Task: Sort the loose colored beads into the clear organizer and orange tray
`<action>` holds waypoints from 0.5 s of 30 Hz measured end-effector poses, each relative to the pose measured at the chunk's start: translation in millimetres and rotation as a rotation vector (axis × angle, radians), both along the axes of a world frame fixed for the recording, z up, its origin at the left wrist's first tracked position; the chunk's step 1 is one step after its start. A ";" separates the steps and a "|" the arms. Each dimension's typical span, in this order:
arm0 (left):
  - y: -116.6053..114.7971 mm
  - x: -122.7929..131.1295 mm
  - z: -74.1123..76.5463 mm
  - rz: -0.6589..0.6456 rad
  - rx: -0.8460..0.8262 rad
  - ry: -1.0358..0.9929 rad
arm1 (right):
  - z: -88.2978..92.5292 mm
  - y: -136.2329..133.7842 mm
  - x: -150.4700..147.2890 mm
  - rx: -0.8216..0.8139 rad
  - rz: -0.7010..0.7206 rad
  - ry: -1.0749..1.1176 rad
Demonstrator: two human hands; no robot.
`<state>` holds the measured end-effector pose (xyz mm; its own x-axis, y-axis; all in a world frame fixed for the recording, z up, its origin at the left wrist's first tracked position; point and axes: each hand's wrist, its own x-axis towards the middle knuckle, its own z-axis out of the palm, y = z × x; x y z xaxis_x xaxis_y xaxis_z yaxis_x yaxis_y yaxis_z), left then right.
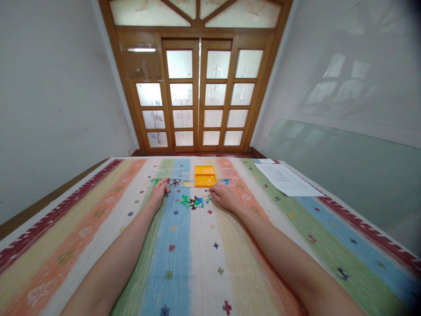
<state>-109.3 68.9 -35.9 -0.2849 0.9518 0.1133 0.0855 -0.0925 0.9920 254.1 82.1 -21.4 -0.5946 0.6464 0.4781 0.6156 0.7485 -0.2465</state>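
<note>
Both my arms reach far out over a striped, many-coloured cloth (pixel 197 254). My left hand (pixel 160 189) lies curled at the near edge of a clear compartment tray (pixel 171 179) that holds small coloured beads. My right hand (pixel 222 194) rests with fingers bent together beside a loose heap of small coloured beads (pixel 194 202); whether it pinches one is too small to see. An orange tray (pixel 205 175) stands just behind the heap, between the two hands.
A white printed sheet (pixel 287 179) lies at the far right of the cloth. A wooden glazed door (pixel 197 94) fills the far wall. White walls close in left and right, and a glass panel (pixel 345 175) leans along the right.
</note>
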 end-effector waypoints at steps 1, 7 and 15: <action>-0.2 0.0 0.3 -0.006 -0.005 -0.006 | -0.2 -0.1 0.0 0.001 0.002 -0.001; -4.0 -0.8 2.0 -0.041 -0.027 0.105 | 2.1 -3.5 -0.5 -0.017 0.012 -0.011; -22.8 16.2 10.3 -0.246 0.260 0.833 | 8.4 -7.9 -1.0 -0.037 0.005 -0.016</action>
<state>-93.1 46.1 -25.6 0.1932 0.8908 0.4113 0.7144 -0.4151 0.5634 253.1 74.2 -13.1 -0.6054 0.6604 0.4442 0.6159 0.7423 -0.2641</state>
